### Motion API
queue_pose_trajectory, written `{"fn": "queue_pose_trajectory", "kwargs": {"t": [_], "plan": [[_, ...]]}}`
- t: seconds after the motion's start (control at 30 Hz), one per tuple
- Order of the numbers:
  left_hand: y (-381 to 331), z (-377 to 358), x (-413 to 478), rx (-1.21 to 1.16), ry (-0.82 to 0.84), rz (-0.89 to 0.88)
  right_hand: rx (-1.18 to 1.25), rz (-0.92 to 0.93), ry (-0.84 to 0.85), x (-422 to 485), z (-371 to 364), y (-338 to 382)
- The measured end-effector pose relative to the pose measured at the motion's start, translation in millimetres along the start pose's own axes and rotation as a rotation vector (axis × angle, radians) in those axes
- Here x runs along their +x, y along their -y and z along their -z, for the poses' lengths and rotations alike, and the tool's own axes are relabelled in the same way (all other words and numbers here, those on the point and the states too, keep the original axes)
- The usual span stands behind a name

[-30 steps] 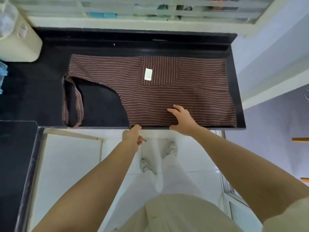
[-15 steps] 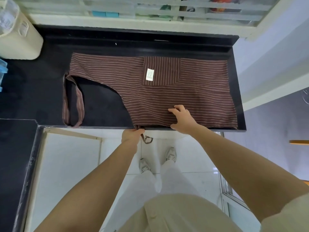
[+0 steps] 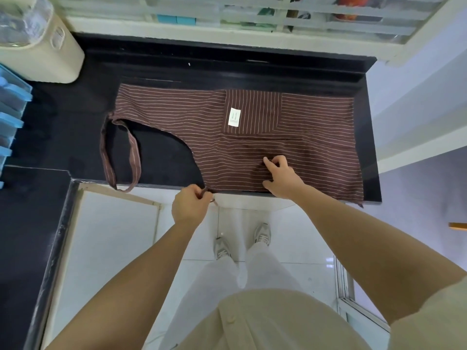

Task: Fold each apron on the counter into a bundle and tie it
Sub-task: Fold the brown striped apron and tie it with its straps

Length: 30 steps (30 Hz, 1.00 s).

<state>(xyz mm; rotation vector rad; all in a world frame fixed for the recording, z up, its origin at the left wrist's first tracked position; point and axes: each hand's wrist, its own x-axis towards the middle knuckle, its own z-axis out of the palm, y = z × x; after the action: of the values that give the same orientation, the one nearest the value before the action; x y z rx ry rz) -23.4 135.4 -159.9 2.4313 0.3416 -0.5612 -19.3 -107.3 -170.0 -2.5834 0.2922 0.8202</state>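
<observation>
- Since half a second ago, the right hand (image 3: 283,178) is bending its fingers, which were lying flatter; it is now pinching a dark crease of the apron (image 3: 252,142) between fingers and thumb
- At the front edge of the counter (image 3: 156,157) the left hand (image 3: 190,207) is closing its fingers round the tie (image 3: 207,191); only a short end is hanging under it now
- On the counter the apron is lying flat, its near edge along the counter's front edge, with the label (image 3: 233,116) facing up
- At the left the neck loop (image 3: 132,157) is lying, reaching the front edge
</observation>
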Motion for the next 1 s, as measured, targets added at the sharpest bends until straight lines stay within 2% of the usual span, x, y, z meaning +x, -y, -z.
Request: {"fn": "queue_pose_trajectory", "kwargs": {"t": [0.07, 0.13, 0.23, 0.3, 0.33, 0.43, 0.53, 0.6, 0.67, 0.73, 0.8, 0.83, 0.9, 1.0], "plan": [[2.6, 0.1, 2.7, 0.122, 0.070, 0.017, 0.029, 0.011, 0.019, 0.0, 0.0, -0.6], [0.8, -1.6, 3.4, 0.222, 0.090, 0.020, 0.143, 0.034, -0.043, -5.4, 2.5, -4.1], [-6.1, 0.1, -0.8, 0.221, -0.171, -0.037, 0.187, 0.023, -0.435, -15.8, 8.4, -19.5], [-15.8, -0.2, -2.4, 0.165, -0.331, -0.202, 0.149, -0.148, -0.638, -20.3, 12.8, -35.7], [-23.7, -3.1, -1.0, 0.165, -0.344, -0.291, 0.140, -0.285, -0.666, -23.0, 15.4, -45.9], [-47.3, -19.6, 7.7, 0.240, -0.228, -0.450, 0.249, -0.693, -0.522, -34.6, 23.0, -79.8], [-68.8, -39.7, 13.4, 0.353, -0.023, -0.510, 0.444, -0.877, -0.383, -44.9, 24.7, -121.8], [-78.5, -52.0, 17.4, 0.408, 0.109, -0.484, 0.667, -0.806, -0.350, -50.1, 25.3, -143.7], [-84.0, -61.8, 21.7, 0.484, 0.214, -0.391, 0.863, -0.639, -0.399, -57.8, 30.5, -153.5], [-85.1, -68.4, 22.9, 0.556, 0.231, -0.334, 0.942, -0.471, -0.479, -63.3, 41.7, -154.8], [-87.4, -72.0, 21.9, 0.577, 0.225, -0.315, 1.085, -0.395, -0.407, -64.3, 48.4, -158.6], [-87.7, -72.6, 21.5, 0.572, 0.226, -0.308, 1.099, -0.397, -0.323, -64.1, 48.6, -159.0], [-90.7, -73.7, 22.6, 0.557, 0.222, -0.296, 0.955, -0.440, -0.201, -63.7, 45.1, -166.0], [-94.4, -72.0, 25.3, 0.535, 0.216, -0.276, 0.752, -0.471, -0.215, -60.1, 37.9, -177.3]]}}
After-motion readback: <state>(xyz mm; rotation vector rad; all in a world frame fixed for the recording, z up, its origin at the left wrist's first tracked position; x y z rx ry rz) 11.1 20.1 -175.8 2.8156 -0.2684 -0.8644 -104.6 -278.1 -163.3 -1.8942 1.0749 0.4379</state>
